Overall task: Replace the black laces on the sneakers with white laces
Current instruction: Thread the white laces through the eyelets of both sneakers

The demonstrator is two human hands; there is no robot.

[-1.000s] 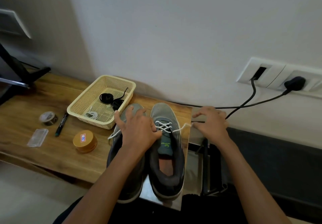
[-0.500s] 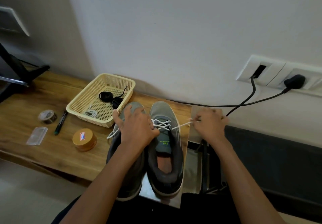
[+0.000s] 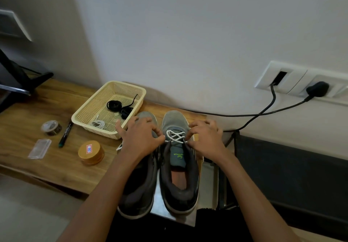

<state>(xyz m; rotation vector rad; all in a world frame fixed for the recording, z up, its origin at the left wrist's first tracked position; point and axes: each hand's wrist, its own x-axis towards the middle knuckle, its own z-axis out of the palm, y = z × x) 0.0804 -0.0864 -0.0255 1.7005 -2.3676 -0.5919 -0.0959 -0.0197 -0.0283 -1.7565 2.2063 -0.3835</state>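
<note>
White lace (image 3: 175,137) across the grey sneaker (image 3: 178,168)'s front eyelets; left hand (image 3: 141,139) and right hand (image 3: 205,138) each pinching it

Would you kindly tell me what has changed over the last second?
The right hand moved left, from out beside the right sneaker, where it drew the white lace taut, in to the eyelets. It now pinches the lace there, and the taut stretch is gone. The left hand stayed over the left sneaker. Both sneakers and the basket stayed put.
</note>
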